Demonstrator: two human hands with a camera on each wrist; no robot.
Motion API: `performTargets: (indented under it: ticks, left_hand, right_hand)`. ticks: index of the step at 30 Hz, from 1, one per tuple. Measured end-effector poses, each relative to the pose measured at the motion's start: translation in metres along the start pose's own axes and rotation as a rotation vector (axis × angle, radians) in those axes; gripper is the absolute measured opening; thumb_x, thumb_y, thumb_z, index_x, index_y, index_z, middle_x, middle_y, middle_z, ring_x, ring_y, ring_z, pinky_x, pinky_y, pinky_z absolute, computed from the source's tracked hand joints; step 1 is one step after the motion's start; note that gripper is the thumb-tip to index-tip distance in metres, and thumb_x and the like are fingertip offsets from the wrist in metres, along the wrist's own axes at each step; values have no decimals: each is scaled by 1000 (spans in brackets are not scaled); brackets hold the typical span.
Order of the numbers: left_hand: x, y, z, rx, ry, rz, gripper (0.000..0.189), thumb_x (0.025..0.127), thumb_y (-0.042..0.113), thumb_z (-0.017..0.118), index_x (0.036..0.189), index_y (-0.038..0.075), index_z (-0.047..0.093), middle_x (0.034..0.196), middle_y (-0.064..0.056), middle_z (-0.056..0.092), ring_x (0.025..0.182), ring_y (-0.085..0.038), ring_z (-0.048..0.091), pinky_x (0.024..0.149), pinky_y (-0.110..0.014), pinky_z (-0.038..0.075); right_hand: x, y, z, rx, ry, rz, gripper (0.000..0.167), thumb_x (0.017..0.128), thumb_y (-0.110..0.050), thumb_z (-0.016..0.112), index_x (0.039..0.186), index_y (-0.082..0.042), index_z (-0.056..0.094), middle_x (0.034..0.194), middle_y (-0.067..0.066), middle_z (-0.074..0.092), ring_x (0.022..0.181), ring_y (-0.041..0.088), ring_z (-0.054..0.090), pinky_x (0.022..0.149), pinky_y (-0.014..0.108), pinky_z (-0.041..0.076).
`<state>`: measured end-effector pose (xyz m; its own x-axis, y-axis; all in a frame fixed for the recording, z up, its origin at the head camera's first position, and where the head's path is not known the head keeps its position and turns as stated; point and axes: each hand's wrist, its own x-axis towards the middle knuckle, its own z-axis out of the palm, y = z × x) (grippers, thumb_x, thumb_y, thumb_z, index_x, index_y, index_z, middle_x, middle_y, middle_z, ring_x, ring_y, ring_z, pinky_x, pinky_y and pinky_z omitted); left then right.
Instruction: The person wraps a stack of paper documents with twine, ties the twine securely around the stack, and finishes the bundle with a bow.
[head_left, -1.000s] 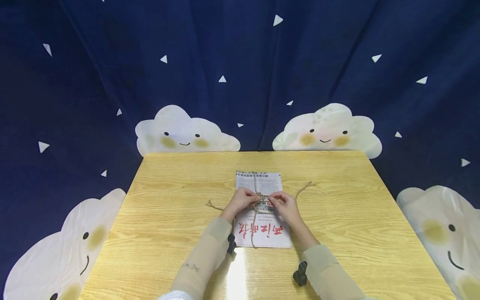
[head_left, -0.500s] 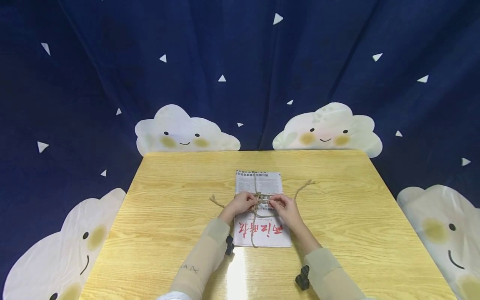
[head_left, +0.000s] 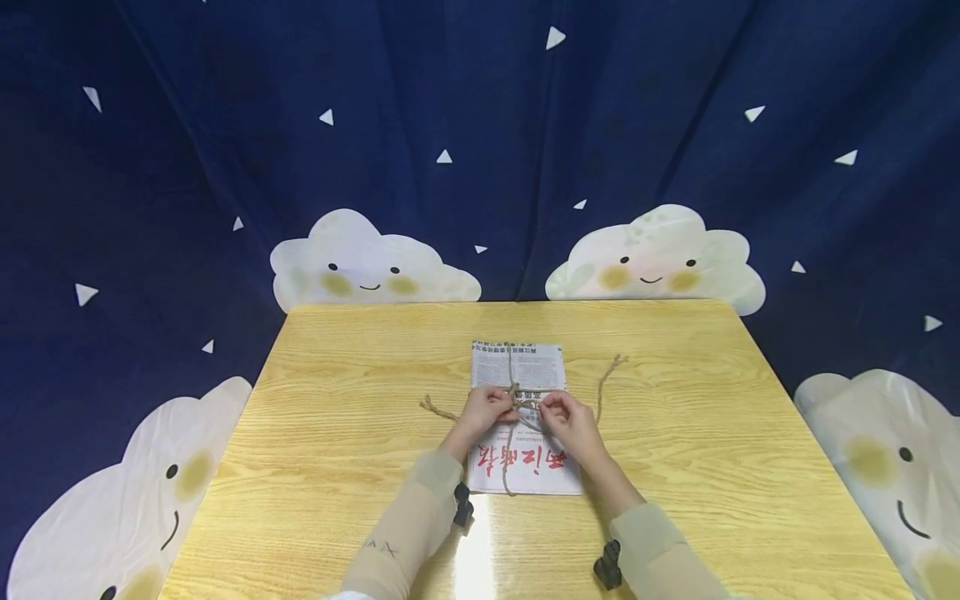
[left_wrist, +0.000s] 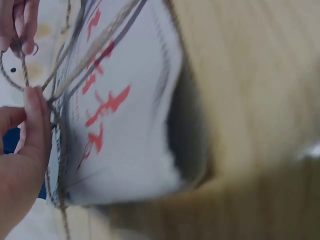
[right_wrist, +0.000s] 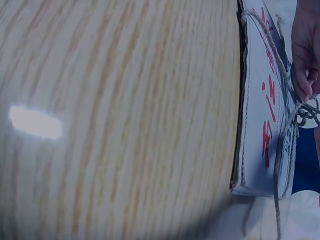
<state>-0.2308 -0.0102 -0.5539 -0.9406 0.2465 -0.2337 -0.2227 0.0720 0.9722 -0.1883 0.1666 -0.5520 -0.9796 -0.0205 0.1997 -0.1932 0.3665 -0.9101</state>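
A stack of folded newspapers (head_left: 491, 479) with red lettering lies on the table, bound crosswise with brown twine (head_left: 509, 362). My left hand (head_left: 482, 414) is at the knot near the middle of the stack, pinching the twine between thumb and fingers. Just right of it, my right hand (head_left: 572, 423) pinches another part of the twine. In the left wrist view, a short length of twine runs between the fingertips of the left hand (left_wrist: 30, 145) and right hand (left_wrist: 19, 27). Loose loops of twine (right_wrist: 305, 117) show beside the left fingertips in the right wrist view.
The wooden table (head_left: 360, 358) extends around the stack. One frayed twine end (head_left: 437, 408) lies left of the stack, another end (head_left: 611, 371) right of it. Black wrist cameras (head_left: 462, 504) hang from the sleeves. A dark blue curtain (head_left: 517, 125) with clouds stands behind.
Both hands stay over the knot, with small finger movements. The twine between them has shifted, and the loose end at right has straightened and moved slightly left.
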Motion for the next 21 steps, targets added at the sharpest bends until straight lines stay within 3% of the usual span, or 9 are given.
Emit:
performTargets:
  ticks: [2, 8, 11, 14, 21]
  left_hand:
    - [0, -4, 3, -74, 52, -6, 13, 84, -4, 56, 88, -15, 59, 77, -18, 64, 72, -25, 68, 69, -29, 56]
    - [-12, 0, 13, -293, 154, -8, 12, 84, -10, 54, 91, -19, 51, 81, -30, 61, 81, -36, 66, 77, -35, 54]
    - [-13, -5, 17, -263, 192, 10, 13, 82, -10, 57, 91, -19, 52, 79, -30, 61, 80, -38, 65, 75, -36, 54]
    - [-10, -13, 20, -174, 220, 45, 13, 80, -9, 61, 89, -17, 57, 75, -25, 63, 74, -34, 67, 70, -33, 56]
    - [-3, -19, 19, 65, 225, 119, 9, 77, -5, 65, 84, -11, 63, 70, -14, 63, 58, -13, 62, 58, -23, 55]
  right_hand:
    - [-1, 3, 1, -10, 9, -3, 10, 79, 5, 64, 88, 2, 60, 77, 13, 64, 67, 11, 61, 61, 20, 54]
    - [-9, 1, 5, -74, 31, 1, 11, 75, 8, 64, 84, 3, 60, 72, 10, 62, 62, 11, 57, 55, 18, 51]
    - [-15, 2, 8, -116, 28, 3, 10, 75, 8, 64, 83, 2, 61, 71, 7, 62, 60, 9, 56, 52, 17, 50]
    - [-23, 6, 10, -170, 25, -42, 11, 75, 8, 64, 83, -1, 62, 72, 3, 60, 61, 9, 56, 50, 17, 50]
    - [-37, 18, 14, -465, 17, -378, 17, 73, 4, 69, 80, -9, 61, 87, 1, 60, 81, 16, 61, 73, 28, 53]
